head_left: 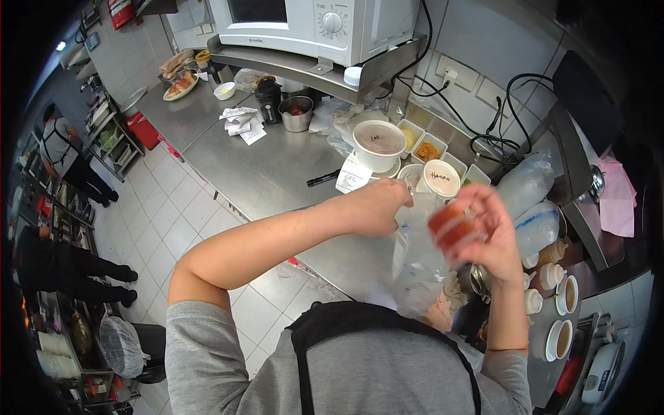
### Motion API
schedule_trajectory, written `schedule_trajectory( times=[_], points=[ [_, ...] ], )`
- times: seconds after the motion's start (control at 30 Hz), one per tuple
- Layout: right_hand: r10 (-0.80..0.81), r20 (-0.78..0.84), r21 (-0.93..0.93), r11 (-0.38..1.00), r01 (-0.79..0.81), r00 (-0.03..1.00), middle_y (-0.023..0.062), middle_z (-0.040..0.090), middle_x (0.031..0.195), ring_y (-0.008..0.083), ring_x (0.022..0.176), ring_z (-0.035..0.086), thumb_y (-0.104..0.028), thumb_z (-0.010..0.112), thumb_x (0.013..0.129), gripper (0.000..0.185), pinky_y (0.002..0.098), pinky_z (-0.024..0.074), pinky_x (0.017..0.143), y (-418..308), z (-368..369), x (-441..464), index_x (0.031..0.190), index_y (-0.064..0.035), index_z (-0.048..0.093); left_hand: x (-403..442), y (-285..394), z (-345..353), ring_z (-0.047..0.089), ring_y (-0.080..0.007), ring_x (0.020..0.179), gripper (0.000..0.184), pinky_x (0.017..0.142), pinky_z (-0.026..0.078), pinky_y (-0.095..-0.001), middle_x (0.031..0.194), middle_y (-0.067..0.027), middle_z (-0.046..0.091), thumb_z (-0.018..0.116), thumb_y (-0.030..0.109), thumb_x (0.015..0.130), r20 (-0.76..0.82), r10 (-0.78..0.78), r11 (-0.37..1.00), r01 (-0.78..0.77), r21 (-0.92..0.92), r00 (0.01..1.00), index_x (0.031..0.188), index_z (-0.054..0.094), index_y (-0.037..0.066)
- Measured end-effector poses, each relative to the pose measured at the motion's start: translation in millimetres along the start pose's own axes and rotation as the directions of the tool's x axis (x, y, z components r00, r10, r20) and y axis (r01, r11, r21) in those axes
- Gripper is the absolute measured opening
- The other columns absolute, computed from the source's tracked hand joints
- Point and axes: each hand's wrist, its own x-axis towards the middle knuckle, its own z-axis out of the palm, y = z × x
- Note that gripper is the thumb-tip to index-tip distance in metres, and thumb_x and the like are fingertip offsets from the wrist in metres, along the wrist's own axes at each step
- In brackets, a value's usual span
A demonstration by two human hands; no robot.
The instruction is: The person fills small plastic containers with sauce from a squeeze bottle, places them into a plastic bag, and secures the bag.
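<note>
My left hand [377, 207] is closed, its fingers gripping the upper edge of a clear plastic bag [416, 266] that hangs over the counter's front. Held up in my right hand [492, 232] are small sauce cups [451, 227] with red-orange contents, blurred by motion and seemingly stacked. Just beyond my hands, a large lidded white tub [379, 142] has writing on its lid. To its right sits a smaller lidded tub [441, 178], also marked by hand. A printed receipt [353, 174] leans near the large tub, with a black marker [323, 179] beside it.
A microwave [290, 31] stands on a shelf above the steel counter [266, 162]. Ingredient trays [429, 149] line the back wall, below hanging cables. Squeeze bottles [552, 275] and sauce bowls [559, 339] are at the right. Two other people [66, 155] stand at the far left.
</note>
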Motion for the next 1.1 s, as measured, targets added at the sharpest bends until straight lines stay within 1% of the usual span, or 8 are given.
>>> schedule_trajectory(
  times=[0.07, 0.17, 0.4, 0.5, 0.63, 0.77, 0.87, 1.1],
  points=[
    [-0.339, -0.255, -0.182, 0.937, 0.300, 0.906, 0.0080, 0.057, 0.109, 0.0185, 0.095, 0.061, 0.000, 0.080, 0.063, 0.065, 0.0303, 0.0496, 0.080, 8.7, 18.3, 14.8, 0.119, -0.0057, 0.047, 4.7, 14.6, -9.5, 0.059, -0.0291, 0.098, 0.048, 0.083, 0.048, -0.0366, 0.110, -0.0178, 0.057, 0.065, 0.005, 0.066, 0.207, -0.128, 0.989, 0.142, -0.052, 0.970, 0.111, 0.056, -0.006],
    [-0.432, 0.191, -0.867, 0.347, 0.359, 0.881, 0.0109, 0.059, 0.104, 0.0240, 0.094, 0.062, 0.002, 0.078, 0.060, 0.054, 0.0308, 0.0507, 0.079, 22.7, 2.4, 21.6, 0.108, -0.0034, 0.054, 7.8, 14.1, -8.9, 0.061, -0.0275, 0.093, 0.054, 0.079, 0.049, -0.0355, 0.110, -0.0173, 0.057, 0.065, 0.006, 0.065, 0.405, -0.172, 0.962, 0.241, -0.125, 0.898, 0.116, 0.052, -0.007],
    [-0.560, 0.207, -0.874, 0.263, 0.410, 0.802, 0.0123, 0.060, 0.108, 0.0268, 0.096, 0.061, 0.007, 0.074, 0.057, 0.045, 0.0342, 0.0519, 0.079, 10.7, -1.0, 32.3, 0.098, -0.0021, 0.057, 3.1, -1.7, -15.2, 0.062, -0.0239, 0.087, 0.063, 0.074, 0.050, -0.0328, 0.112, -0.0153, 0.056, 0.065, 0.008, 0.065, 0.435, -0.244, 0.914, 0.355, -0.195, 0.867, 0.125, 0.048, -0.004],
    [-0.691, 0.197, -0.823, 0.269, 0.500, 0.695, 0.0116, 0.060, 0.110, 0.0266, 0.099, 0.061, 0.008, 0.073, 0.056, 0.045, 0.0349, 0.0522, 0.079, 10.9, -4.7, 47.5, 0.097, -0.0023, 0.057, 1.9, -18.2, 4.0, 0.062, -0.0193, 0.083, 0.065, 0.069, 0.049, -0.0296, 0.105, -0.0134, 0.058, 0.064, 0.006, 0.065, 0.210, -0.014, 0.984, 0.051, -0.173, 0.978, 0.127, 0.047, -0.003],
    [-0.350, 0.672, -0.716, -0.082, 0.694, 0.652, 0.0132, 0.059, 0.110, 0.0287, 0.103, 0.059, -0.002, 0.068, 0.066, 0.030, 0.0338, 0.0515, 0.081, 40.2, -9.8, 46.2, 0.094, -0.0040, 0.058, 5.7, -12.1, -19.7, 0.061, -0.0180, 0.078, 0.065, 0.071, 0.048, -0.0277, 0.091, -0.0122, 0.064, 0.066, 0.007, 0.067, 0.404, -0.191, 0.843, 0.360, -0.399, 0.894, 0.128, 0.047, -0.004],
    [0.250, 0.446, -0.894, 0.166, 0.416, 0.859, 0.0139, 0.061, 0.104, 0.0287, 0.094, 0.061, -0.002, 0.061, 0.072, 0.020, 0.0348, 0.0504, 0.078, 66.0, 2.1, 54.1, 0.092, -0.0019, 0.060, 8.5, -8.5, -23.0, 0.061, -0.0192, 0.089, 0.062, 0.079, 0.047, -0.0291, 0.105, -0.0146, 0.062, 0.067, 0.010, 0.067, 0.369, -0.248, 0.855, 0.381, -0.351, 0.896, 0.126, 0.050, -0.001],
    [0.687, 0.155, -0.988, 0.090, 0.128, 0.710, 0.0147, 0.064, 0.094, 0.0285, 0.085, 0.062, 0.001, 0.057, 0.073, 0.019, 0.0350, 0.0500, 0.072, 75.2, 7.3, 79.5, 0.091, -0.0007, 0.061, 26.0, -1.7, -1.1, 0.059, -0.0263, 0.102, 0.060, 0.088, 0.046, -0.0336, 0.113, -0.0200, 0.059, 0.066, 0.012, 0.069, 0.241, -0.122, 0.948, 0.184, -0.258, 0.963, 0.125, 0.050, -0.002],
    [0.771, 0.211, -0.958, 0.039, 0.285, 0.602, 0.0142, 0.065, 0.093, 0.0278, 0.087, 0.063, -0.002, 0.053, 0.078, 0.021, 0.0351, 0.0496, 0.075, 143.5, 17.3, 88.2, 0.097, -0.0021, 0.062, 10.9, 21.8, -3.6, 0.052, -0.0320, 0.113, 0.047, 0.095, 0.042, -0.0376, 0.118, -0.0197, 0.055, 0.056, 0.003, 0.071, 0.218, -0.104, 0.962, 0.154, -0.225, 0.970, 0.118, 0.053, -0.002]
  ],
)
